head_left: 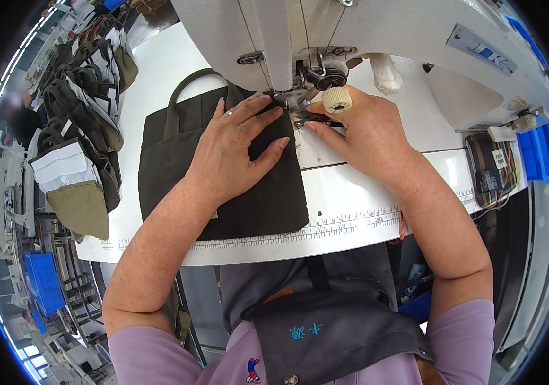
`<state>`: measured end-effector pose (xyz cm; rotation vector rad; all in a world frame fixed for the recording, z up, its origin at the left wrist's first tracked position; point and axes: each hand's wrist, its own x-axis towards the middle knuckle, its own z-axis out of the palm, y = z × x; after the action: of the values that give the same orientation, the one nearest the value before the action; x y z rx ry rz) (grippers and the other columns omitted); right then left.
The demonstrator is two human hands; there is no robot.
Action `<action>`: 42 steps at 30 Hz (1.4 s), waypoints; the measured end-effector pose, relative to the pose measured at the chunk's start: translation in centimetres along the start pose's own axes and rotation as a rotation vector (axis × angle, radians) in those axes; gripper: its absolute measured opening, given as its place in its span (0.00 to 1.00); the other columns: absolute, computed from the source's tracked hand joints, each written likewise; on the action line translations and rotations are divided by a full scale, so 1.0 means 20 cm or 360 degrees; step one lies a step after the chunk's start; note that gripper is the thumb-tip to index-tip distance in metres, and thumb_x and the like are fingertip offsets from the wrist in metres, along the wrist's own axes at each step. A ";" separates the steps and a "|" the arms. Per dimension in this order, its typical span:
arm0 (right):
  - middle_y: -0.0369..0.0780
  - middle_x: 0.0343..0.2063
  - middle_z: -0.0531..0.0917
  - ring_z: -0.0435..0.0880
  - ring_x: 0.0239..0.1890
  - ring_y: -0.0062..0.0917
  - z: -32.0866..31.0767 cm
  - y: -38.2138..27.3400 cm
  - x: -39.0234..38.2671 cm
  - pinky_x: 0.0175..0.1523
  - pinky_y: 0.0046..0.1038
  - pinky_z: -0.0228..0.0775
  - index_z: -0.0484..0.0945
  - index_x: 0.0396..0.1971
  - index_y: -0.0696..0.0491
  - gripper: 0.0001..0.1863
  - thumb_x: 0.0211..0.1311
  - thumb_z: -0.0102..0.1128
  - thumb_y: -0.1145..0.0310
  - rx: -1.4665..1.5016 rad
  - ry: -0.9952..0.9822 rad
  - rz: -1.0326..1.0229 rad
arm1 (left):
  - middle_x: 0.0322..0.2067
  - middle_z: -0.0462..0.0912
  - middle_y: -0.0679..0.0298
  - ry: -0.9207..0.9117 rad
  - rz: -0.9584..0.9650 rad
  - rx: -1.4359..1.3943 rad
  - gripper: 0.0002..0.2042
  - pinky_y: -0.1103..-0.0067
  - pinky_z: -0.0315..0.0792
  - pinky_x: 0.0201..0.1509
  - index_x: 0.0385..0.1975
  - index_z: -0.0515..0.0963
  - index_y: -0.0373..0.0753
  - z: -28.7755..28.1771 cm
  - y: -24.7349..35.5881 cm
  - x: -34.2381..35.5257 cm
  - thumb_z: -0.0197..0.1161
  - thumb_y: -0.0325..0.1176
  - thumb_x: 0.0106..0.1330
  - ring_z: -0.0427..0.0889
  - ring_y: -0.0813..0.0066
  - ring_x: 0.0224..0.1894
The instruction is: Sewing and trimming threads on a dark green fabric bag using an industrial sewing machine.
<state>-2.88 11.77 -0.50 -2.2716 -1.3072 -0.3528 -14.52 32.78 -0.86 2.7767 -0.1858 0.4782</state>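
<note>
My left hand (239, 144) lies spread on a dark olive fabric bag (165, 173) with a looped handle, its fingertips beside the presser foot (297, 109) of a white sewing machine (493, 77). The bag's upper right corner is at the needle area. My right hand (361, 135) is just right of the foot, fingers curled and thumb close to the index finger around a small dark part (322, 119). Whether that is a tool or part of the machine I cannot make out, and some fingertips are hidden behind a cream knob (336, 99).
A pile of olive bags with white panels (72, 173) stands along the table's left side. At the right are a blue bin (544, 154) and a dark bundle (486, 167). A ruler strip (345, 224) runs along the front edge. Another person (24, 122) is at the far left.
</note>
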 end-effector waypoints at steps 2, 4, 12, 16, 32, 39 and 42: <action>0.40 0.33 0.86 0.87 0.31 0.36 -0.01 -0.01 0.00 0.36 0.34 0.78 0.88 0.41 0.48 0.12 0.60 0.72 0.60 -0.0004 -0.0044 0.0050 | 0.61 0.79 0.55 -0.0014 0.0000 -0.0007 0.21 0.46 0.61 0.72 0.54 0.82 0.38 0.00 0.00 0.00 0.68 0.43 0.65 0.76 0.56 0.65; 0.39 0.34 0.85 0.87 0.31 0.36 -0.01 0.00 0.00 0.36 0.34 0.78 0.88 0.41 0.49 0.12 0.59 0.72 0.60 0.0033 -0.0020 0.0033 | 0.60 0.79 0.55 0.0006 -0.0029 0.0012 0.21 0.46 0.61 0.73 0.55 0.82 0.39 0.00 -0.01 0.00 0.68 0.42 0.65 0.76 0.55 0.65; 0.40 0.34 0.86 0.86 0.36 0.37 -0.05 0.03 0.01 0.41 0.35 0.78 0.88 0.41 0.50 0.15 0.62 0.69 0.55 0.0079 -0.0118 0.0195 | 0.60 0.79 0.54 -0.0018 -0.0010 -0.0010 0.21 0.46 0.60 0.73 0.55 0.82 0.40 0.00 0.00 0.01 0.68 0.42 0.66 0.75 0.55 0.66; 0.42 0.33 0.87 0.86 0.36 0.37 -0.06 0.06 0.01 0.43 0.36 0.78 0.87 0.42 0.52 0.19 0.62 0.68 0.52 0.0454 -0.0125 0.0365 | 0.60 0.79 0.54 -0.0025 -0.0012 -0.0011 0.21 0.46 0.59 0.73 0.55 0.82 0.40 0.00 -0.01 0.01 0.68 0.42 0.66 0.75 0.55 0.66; 0.43 0.14 0.77 0.73 0.18 0.28 -0.04 0.09 0.03 0.30 0.33 0.67 0.86 0.34 0.57 0.22 0.70 0.62 0.50 0.0889 -0.0054 0.0408 | 0.60 0.79 0.54 -0.0021 0.0017 -0.0007 0.21 0.49 0.59 0.74 0.58 0.81 0.41 0.00 -0.01 0.01 0.68 0.40 0.67 0.76 0.53 0.64; 0.44 0.19 0.82 0.78 0.23 0.27 0.00 0.07 0.03 0.34 0.31 0.72 0.86 0.41 0.58 0.21 0.71 0.62 0.52 0.0978 0.0121 0.0338 | 0.58 0.80 0.54 -0.0030 0.0028 -0.0001 0.21 0.49 0.59 0.74 0.58 0.81 0.40 0.00 -0.03 0.03 0.68 0.39 0.66 0.78 0.53 0.62; 0.44 0.23 0.84 0.80 0.26 0.26 0.01 0.06 0.05 0.36 0.30 0.73 0.85 0.43 0.58 0.21 0.72 0.62 0.53 0.1115 0.0318 0.0299 | 0.58 0.81 0.54 -0.0035 0.0057 -0.0010 0.21 0.49 0.59 0.74 0.57 0.81 0.40 0.00 -0.04 0.03 0.69 0.39 0.66 0.79 0.53 0.62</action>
<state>-1.27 12.12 -0.66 -1.6922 -0.9135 -0.0351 -13.81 33.50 -0.82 2.7775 -0.2421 0.4556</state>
